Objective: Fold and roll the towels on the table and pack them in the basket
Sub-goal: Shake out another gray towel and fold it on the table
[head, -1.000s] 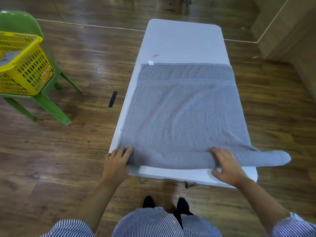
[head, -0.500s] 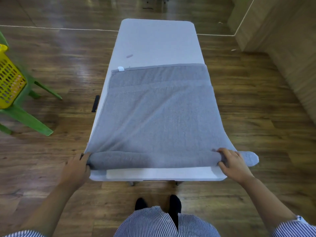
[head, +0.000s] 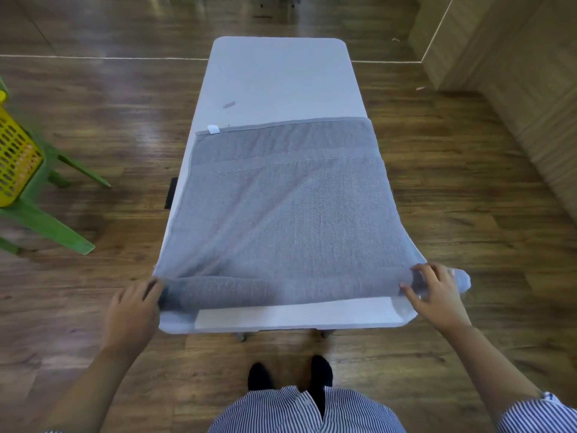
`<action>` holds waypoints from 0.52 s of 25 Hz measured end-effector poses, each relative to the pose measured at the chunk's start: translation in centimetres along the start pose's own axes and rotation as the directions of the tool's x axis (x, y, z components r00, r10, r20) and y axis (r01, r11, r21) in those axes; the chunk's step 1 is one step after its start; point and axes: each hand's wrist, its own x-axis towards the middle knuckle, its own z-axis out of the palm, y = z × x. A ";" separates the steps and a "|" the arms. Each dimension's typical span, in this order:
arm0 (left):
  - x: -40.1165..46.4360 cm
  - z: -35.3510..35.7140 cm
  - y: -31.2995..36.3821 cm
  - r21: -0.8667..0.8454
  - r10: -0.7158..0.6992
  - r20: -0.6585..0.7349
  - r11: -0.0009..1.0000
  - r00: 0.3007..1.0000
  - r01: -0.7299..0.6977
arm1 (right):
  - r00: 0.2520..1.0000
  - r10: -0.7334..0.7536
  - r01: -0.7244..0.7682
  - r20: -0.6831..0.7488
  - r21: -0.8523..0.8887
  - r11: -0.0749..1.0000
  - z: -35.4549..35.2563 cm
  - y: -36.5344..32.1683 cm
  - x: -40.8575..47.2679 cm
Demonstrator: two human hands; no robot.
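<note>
A grey towel (head: 281, 201) lies flat along the white table (head: 281, 76), with a small white label at its far left corner. Its near end is wound into a roll (head: 268, 292) lying across the table's front edge. My left hand (head: 134, 310) presses against the roll's left end. My right hand (head: 434, 292) rests on the roll's right end, fingers spread over it; the tip of the roll sticks out past the table edge. The yellow basket (head: 15, 160) shows partly at the left edge of the view.
The basket stands on a green plastic chair (head: 46, 220) left of the table. A small black object (head: 171, 192) lies on the wooden floor by the table's left side. A wooden wall (head: 515, 73) runs along the right. My feet are under the front edge.
Both hands have moved outward to the ends of the roll, and the roll has grown thicker and more even. The view has swung right, pushing the basket to the edge.
</note>
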 end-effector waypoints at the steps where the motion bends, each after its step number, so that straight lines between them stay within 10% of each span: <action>1: -0.4 0.2 0.2 0.010 0.043 0.017 0.999 0.999 -0.043 | 0.999 0.036 -0.036 0.006 0.009 0.999 0.1 0.2 -0.3; 13: -2.4 -0.7 -3.6 0.081 -0.168 0.245 0.985 0.955 0.153 | 0.938 -0.066 0.075 0.341 -0.013 0.997 0.0 -2.2 -0.5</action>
